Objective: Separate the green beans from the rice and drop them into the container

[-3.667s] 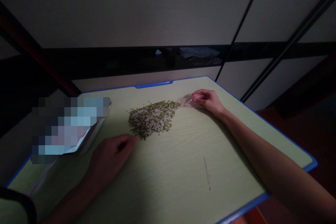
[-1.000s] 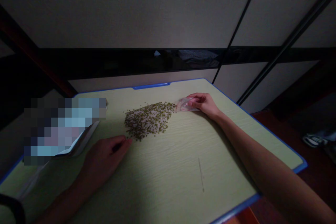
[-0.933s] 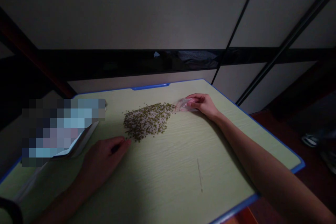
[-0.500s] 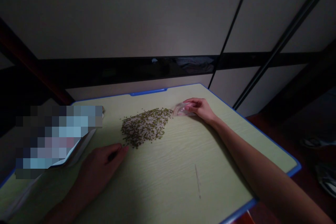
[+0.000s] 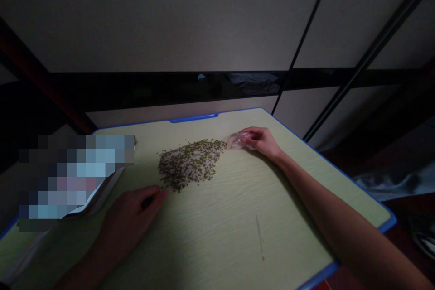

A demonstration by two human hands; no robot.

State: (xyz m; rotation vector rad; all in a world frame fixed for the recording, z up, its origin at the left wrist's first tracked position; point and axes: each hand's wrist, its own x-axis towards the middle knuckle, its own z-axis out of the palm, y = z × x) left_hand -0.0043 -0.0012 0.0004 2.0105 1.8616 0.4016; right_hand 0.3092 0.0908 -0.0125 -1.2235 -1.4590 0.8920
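A pile of small green beans mixed with pale grains (image 5: pixel 189 166) lies in the middle of a light green table (image 5: pixel 238 217) with a blue rim. My left hand (image 5: pixel 131 215) rests on the table just in front of the pile's near edge, thumb and forefinger pinched together at the tip; what they hold is too small to see. My right hand (image 5: pixel 261 139) lies at the pile's far right end, its fingers closed on a small clear plastic cup (image 5: pixel 238 140) tipped on its side toward the beans.
A blurred-out flat object with a white edge (image 5: pixel 74 176) lies at the table's left. A thin dark scratch (image 5: pixel 260 235) marks the near tabletop. Beyond the far rim is a pale wall with a dark horizontal band (image 5: pixel 204 84). Cloth (image 5: pixel 394 179) lies on the floor at right.
The camera has shifted a little, so the table sits slightly lower in view. Both hands stay where they were, the left at the pile's near edge and the right on the cup.
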